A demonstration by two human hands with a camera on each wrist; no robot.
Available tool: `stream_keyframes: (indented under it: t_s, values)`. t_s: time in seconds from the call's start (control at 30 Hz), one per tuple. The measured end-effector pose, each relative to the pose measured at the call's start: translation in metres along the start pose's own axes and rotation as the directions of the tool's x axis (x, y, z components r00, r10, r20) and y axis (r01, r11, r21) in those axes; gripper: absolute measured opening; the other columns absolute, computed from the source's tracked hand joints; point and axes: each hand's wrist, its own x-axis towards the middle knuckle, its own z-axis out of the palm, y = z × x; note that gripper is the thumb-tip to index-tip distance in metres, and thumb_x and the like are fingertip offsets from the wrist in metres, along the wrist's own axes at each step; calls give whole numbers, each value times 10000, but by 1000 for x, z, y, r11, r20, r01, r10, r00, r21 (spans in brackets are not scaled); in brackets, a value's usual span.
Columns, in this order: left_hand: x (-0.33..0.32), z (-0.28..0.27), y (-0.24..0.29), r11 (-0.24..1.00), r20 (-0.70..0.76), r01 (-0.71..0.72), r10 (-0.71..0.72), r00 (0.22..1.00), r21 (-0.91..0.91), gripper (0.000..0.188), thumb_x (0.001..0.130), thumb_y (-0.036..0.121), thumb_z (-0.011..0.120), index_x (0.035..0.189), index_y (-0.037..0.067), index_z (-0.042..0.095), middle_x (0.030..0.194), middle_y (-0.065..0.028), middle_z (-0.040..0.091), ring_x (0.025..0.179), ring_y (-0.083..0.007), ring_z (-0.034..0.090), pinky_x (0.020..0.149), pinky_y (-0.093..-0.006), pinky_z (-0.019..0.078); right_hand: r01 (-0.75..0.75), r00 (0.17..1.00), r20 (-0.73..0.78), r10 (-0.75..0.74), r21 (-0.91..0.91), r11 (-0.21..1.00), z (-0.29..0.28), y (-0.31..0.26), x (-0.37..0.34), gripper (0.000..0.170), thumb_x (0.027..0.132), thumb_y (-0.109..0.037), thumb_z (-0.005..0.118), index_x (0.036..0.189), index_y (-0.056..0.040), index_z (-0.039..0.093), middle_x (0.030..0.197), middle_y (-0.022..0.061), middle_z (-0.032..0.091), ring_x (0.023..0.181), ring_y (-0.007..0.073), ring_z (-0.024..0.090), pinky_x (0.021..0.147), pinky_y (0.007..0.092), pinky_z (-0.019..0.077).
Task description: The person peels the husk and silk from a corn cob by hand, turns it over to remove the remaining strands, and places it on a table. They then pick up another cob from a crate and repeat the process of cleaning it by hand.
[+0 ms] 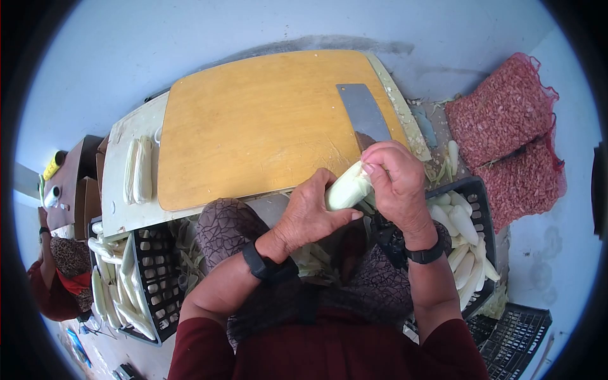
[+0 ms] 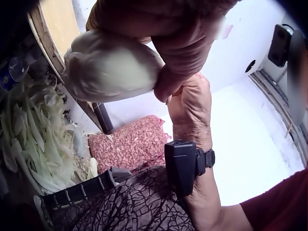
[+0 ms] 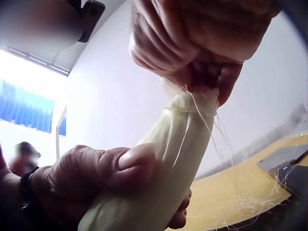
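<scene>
Corn ear [image 1: 347, 188], count 1 in hand, pale husk on, tilted, held up by the near edge of the board, between both hands. Left to right in head view: 1 second person [image 1: 47, 285] at far left edge, partly cut off; 1 yellow cylinder [image 1: 54, 164] on a dark surface; 1 left crate [image 1: 152, 253], black, full of pale ears [image 1: 114, 304], overlapping, can't count. Next, 1 table [image 1: 114, 221], with 2 ears [image 1: 138, 171] lying side by side on its left part. 1 cutting board [image 1: 253, 139], yellow, on the table. 1 left hand [image 1: 310, 212], fingers and thumb wrapped around the lower body of the corn ear; 1 dark wristband [image 1: 269, 261] on that arm. 1 cleaver [image 1: 363, 111] flat on the board's right part, handle partly hidden. 1 right hand [image 1: 399, 183], pinching the upper end of the corn ear; second wristband [image 1: 425, 254] there. Thin strands [image 3: 209, 125] hang off that end, more lie on the board, too fine to count. 1 right crate [image 1: 479, 196], black, holds many pale ears, no exact count. 2 red mesh sacks [image 1: 506, 114] beyond it, one leaning over the other. 1 lower crate [image 1: 525, 329], black, at bottom right.
</scene>
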Motion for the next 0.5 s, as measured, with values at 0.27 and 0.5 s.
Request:
stream_keyframes:
  t_s: [0.27,0.5]
  values:
    - [-1,-1,1,999,-6,-35,35,999,-11,591,626,291,856,993,4,492,824,-134,614,759,-196,612,678,-323,498,-81,996,-39,85,109,991,2,1,-3,78,785,54,594,810,-7,552,755,112,613,656,252,603,595,325,482]
    - [-2,0,0,999,4,-46,46,999,-22,592,623,290,858,990,9,488,820,-128,614,756,-198,614,676,-325,498,-173,985,13,173,119,978,-2,-1,-6,9,846,19,562,853,23,565,843,112,633,767,169,607,681,278,484]
